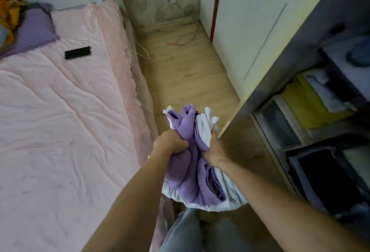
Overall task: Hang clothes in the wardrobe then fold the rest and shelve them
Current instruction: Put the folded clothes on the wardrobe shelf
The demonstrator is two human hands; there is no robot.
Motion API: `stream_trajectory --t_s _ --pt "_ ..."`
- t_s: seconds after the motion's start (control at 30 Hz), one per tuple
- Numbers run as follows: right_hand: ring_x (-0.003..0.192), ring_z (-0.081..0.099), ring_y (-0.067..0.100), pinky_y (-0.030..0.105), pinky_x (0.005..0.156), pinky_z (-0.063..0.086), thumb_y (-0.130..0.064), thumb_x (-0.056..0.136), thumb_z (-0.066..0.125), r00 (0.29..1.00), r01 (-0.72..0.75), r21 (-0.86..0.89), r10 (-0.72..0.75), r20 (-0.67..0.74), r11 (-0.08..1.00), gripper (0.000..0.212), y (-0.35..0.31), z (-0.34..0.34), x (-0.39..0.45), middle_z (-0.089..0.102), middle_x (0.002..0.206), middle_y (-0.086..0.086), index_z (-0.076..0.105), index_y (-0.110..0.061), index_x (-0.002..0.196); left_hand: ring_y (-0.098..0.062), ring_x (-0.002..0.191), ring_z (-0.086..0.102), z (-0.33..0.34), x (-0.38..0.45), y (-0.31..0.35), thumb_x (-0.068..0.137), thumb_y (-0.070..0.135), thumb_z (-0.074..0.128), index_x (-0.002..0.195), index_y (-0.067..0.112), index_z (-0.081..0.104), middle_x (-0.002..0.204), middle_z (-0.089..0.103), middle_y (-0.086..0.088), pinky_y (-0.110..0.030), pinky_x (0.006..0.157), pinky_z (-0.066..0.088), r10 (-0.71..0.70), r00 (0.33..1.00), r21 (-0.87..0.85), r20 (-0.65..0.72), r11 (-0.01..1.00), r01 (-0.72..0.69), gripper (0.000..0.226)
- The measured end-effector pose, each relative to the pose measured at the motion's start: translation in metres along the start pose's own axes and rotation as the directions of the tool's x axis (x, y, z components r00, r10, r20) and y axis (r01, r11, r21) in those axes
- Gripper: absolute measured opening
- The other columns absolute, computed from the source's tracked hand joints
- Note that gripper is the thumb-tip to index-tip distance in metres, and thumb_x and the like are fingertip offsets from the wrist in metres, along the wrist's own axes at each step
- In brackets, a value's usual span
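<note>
A bundle of clothes hangs in front of me over the floor: a purple ribbed knit garment (186, 169) wrapped with a white garment (206, 125). My left hand (170, 141) grips the purple knit on the bundle's left side. My right hand (214, 151) grips the white and purple cloth on its right side. The open wardrobe (300, 37) stands to the right, with shelves holding folded items, among them a yellow one (306, 103) and a dark bin (320, 179).
A bed with a pink sheet (70, 111) fills the left side; a black flat object (77, 52) and a purple pillow (34, 29) lie on it. Loose cables (186, 37) trail over the wooden floor near the far wall. My grey trouser legs (186, 231) show below.
</note>
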State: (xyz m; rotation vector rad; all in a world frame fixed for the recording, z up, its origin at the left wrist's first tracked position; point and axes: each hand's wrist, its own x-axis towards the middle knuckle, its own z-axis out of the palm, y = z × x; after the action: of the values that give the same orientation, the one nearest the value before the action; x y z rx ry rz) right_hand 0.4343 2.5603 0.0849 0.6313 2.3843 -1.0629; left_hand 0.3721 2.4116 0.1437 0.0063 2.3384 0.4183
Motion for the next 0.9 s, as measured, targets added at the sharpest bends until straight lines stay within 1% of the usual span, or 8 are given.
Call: stream_trajectory --t_s 0.17,0.23,0.37,0.47,0.57,0.67,0.73,0.9 --pt "0.117 0.054 0.037 0.043 0.094 0.048 -0.008 0.079 0.062 0.981 -0.140 0.064 0.148 -0.124 0.988 0.089 0.085 -0.042 -0.027 0.048 0.135 0.019 0.010 -0.016 0.151 -0.031 0.101 0.059 0.057 0.010 0.076 0.079 0.033 0.062 0.110 0.007 0.063 0.109 0.063 -0.013 -0.032 0.081 0.047 0.178 0.976 0.124 0.127 0.973 -0.194 0.041" --pt "0.119 0.052 0.036 0.039 0.097 0.045 -0.010 0.083 0.060 0.971 -0.192 0.016 0.192 -0.145 0.981 0.087 0.108 -0.059 -0.040 0.044 0.138 0.019 0.008 -0.015 0.152 -0.031 0.102 0.060 0.076 0.009 0.097 0.075 0.037 0.063 0.109 0.006 0.064 0.107 0.065 -0.015 -0.033 0.083 0.048 0.232 0.958 0.117 0.170 0.960 -0.253 0.046" --pt "0.138 0.032 0.029 0.030 0.108 0.026 -0.021 0.091 0.059 0.910 -0.291 0.019 0.283 -0.303 0.956 0.085 0.166 -0.096 -0.081 0.015 0.158 0.014 0.001 -0.011 0.153 -0.033 0.107 0.060 0.127 0.011 0.167 0.079 0.034 0.065 0.116 0.006 0.064 0.114 0.065 -0.019 -0.035 0.087 0.047 0.365 0.881 0.195 0.300 0.881 -0.431 0.047" --pt "0.124 0.048 0.034 0.036 0.100 0.038 -0.025 0.088 0.057 0.816 -0.371 0.168 0.406 -0.411 0.914 0.093 0.230 -0.110 -0.087 0.035 0.148 0.020 -0.008 -0.013 0.152 -0.033 0.102 0.062 0.171 0.017 0.229 0.061 0.046 0.057 0.111 0.009 0.065 0.111 0.066 -0.017 -0.038 0.087 0.051 0.469 0.799 0.220 0.378 0.792 -0.569 0.063" --pt "0.113 0.055 0.042 0.046 0.095 0.045 -0.024 0.081 0.057 0.772 -0.358 0.291 0.456 -0.442 0.887 0.101 0.298 -0.116 -0.088 0.045 0.137 0.028 -0.018 -0.020 0.147 -0.034 0.104 0.060 0.218 0.018 0.281 0.077 0.036 0.063 0.115 0.008 0.062 0.112 0.064 -0.015 -0.038 0.086 0.050 0.512 0.734 0.270 0.446 0.705 -0.656 0.047" --pt "0.124 0.046 0.043 0.045 0.100 0.041 -0.008 0.087 0.058 0.739 -0.379 0.393 0.530 -0.417 0.838 0.093 0.346 -0.138 -0.091 0.034 0.145 0.028 -0.010 -0.014 0.149 -0.032 0.102 0.060 0.264 0.024 0.329 0.082 0.033 0.061 0.112 0.009 0.061 0.113 0.064 -0.013 -0.037 0.084 0.049 0.529 0.679 0.292 0.509 0.636 -0.714 0.039" --pt "0.131 0.039 0.038 0.040 0.101 0.038 -0.009 0.091 0.057 0.701 -0.419 0.435 0.588 -0.403 0.797 0.088 0.381 -0.155 -0.085 0.023 0.153 0.022 -0.006 -0.013 0.152 -0.030 0.100 0.061 0.301 0.036 0.363 0.083 0.034 0.060 0.109 0.010 0.061 0.110 0.065 -0.011 -0.037 0.084 0.049 0.534 0.654 0.283 0.536 0.616 -0.735 0.036" --pt "0.122 0.046 0.037 0.038 0.090 0.044 -0.008 0.089 0.058 0.616 -0.484 0.470 0.669 -0.417 0.738 0.089 0.461 -0.171 -0.054 0.029 0.146 0.019 -0.004 -0.014 0.153 -0.029 0.108 0.059 0.367 0.069 0.419 0.085 0.034 0.061 0.119 0.011 0.058 0.119 0.062 -0.011 -0.037 0.089 0.048 0.575 0.587 0.267 0.570 0.546 -0.794 0.042"
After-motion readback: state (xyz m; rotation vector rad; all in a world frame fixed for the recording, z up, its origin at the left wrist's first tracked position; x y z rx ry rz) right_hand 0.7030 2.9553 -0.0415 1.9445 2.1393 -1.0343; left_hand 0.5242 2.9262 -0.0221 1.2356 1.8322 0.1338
